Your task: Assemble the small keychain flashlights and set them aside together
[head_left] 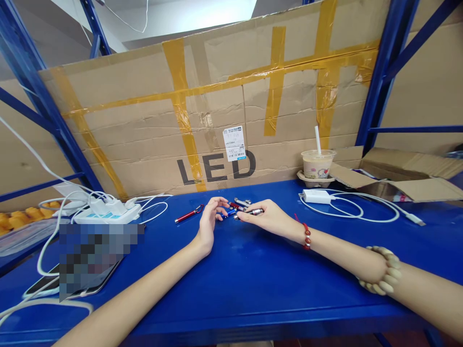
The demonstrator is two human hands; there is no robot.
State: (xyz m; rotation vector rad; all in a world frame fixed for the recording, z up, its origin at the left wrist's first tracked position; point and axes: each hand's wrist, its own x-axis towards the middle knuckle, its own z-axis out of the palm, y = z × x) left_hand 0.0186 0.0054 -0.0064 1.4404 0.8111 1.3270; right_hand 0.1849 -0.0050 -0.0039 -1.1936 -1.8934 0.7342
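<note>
Head view: two bare hands are seen over a blue worktop (253, 284).
Right hand (267, 219): grip closed on a small silver pen light (253, 212) — held by thumb and fingers.
Left hand (210, 221): grip open, fingers curled beside a small blue light (228, 212).
Red pen light (188, 214): laid on the worktop, left of the hands.
Behind — a cup with a straw (317, 164), a white charger (316, 195).

Blue shelving frame (379, 77) stands around a taped cardboard wall (217, 106) under ceiling light.
</note>
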